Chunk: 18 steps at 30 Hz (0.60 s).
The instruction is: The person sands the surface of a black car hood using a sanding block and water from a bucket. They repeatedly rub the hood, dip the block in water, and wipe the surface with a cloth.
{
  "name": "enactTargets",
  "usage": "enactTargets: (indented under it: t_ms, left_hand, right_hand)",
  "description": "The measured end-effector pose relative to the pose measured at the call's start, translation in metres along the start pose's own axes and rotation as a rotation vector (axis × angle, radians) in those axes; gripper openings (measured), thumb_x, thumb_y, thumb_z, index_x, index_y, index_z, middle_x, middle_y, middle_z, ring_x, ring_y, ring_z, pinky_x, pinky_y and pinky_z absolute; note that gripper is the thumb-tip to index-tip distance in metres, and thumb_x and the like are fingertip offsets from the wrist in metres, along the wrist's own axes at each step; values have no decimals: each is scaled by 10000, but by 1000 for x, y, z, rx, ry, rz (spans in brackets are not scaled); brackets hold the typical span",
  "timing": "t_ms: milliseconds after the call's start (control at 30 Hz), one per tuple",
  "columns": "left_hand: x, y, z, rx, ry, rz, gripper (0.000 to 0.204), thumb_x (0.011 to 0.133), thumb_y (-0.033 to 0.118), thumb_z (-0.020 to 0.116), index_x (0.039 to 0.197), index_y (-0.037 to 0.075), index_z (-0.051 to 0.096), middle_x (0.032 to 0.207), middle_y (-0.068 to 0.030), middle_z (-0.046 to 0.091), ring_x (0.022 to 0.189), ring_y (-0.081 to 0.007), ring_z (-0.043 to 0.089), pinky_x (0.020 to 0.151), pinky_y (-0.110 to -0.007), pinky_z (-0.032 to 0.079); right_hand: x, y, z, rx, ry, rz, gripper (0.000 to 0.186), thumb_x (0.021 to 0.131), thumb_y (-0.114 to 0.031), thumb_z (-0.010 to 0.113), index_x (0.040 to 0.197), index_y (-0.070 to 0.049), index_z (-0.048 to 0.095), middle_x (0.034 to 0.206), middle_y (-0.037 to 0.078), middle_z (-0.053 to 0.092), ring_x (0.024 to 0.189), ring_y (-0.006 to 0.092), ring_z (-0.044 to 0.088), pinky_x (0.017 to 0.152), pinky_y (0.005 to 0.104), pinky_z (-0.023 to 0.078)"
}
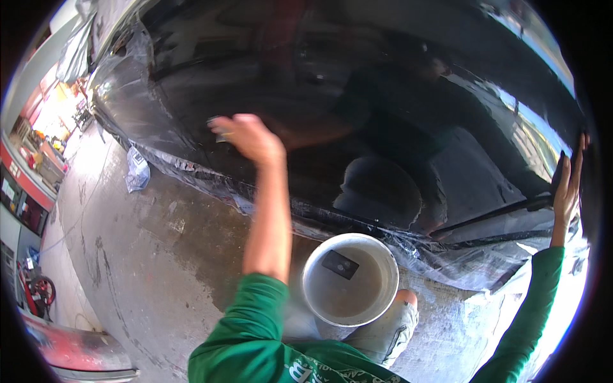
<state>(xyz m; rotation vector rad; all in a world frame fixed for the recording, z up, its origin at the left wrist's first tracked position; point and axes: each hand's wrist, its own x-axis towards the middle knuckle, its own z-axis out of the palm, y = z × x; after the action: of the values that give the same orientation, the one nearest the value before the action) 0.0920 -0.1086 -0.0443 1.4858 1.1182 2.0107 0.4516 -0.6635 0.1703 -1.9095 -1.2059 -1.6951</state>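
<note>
My left hand (254,139), smeared by motion, is over a glossy black car panel (242,76). Its fingers are bent round a small greyish thing (223,135) that I cannot make out. At the far right my right hand (567,188) rests with fingers stretched out against the edge of the black bodywork. Between my legs and the car stands a round metal bucket (310,284) of cloudy water. A dark rectangular pad (340,264) lies in it, near the far side. A dull, pale-edged patch (380,191) shows low on the panel.
Crumpled clear plastic sheeting (466,265) runs along the car's lower edge. A scrap of plastic (136,170) hangs at the left, above the stained concrete floor (140,242). Farther left are a red wheeled machine (39,290) and a red painted panel (83,348).
</note>
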Motion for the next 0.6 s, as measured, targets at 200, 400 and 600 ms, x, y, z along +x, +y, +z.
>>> enactTargets:
  t_ms: [200,400,600]
  left_hand:
    - [-107,54,-16,52,-467,832,989,993,682,538,1599,-80,367,1622,-395,354,1572,-561,225,1287,-632,130]
    - [197,-81,-102,-93,-158,225,896,1128,599,328,1676,-72,99,1761,-293,87,1651,-378,83,1332,-416,86]
    - [45,43,-16,72,-111,419,955,1077,515,506,1626,-167,125,1698,-422,89,1604,-551,73,1315,-581,78]
  right_hand:
    - [-34,46,8,-43,-173,124,633,1127,-414,400,1683,-118,335,1755,126,295,1646,288,187,1323,462,141]
    - [-53,76,31,-115,-206,169,658,1124,-446,390,1679,-99,333,1748,150,296,1635,319,200,1314,489,154]
    - [-32,46,12,-171,-163,103,685,1120,-479,380,1676,-80,330,1741,174,297,1625,350,213,1305,517,168]
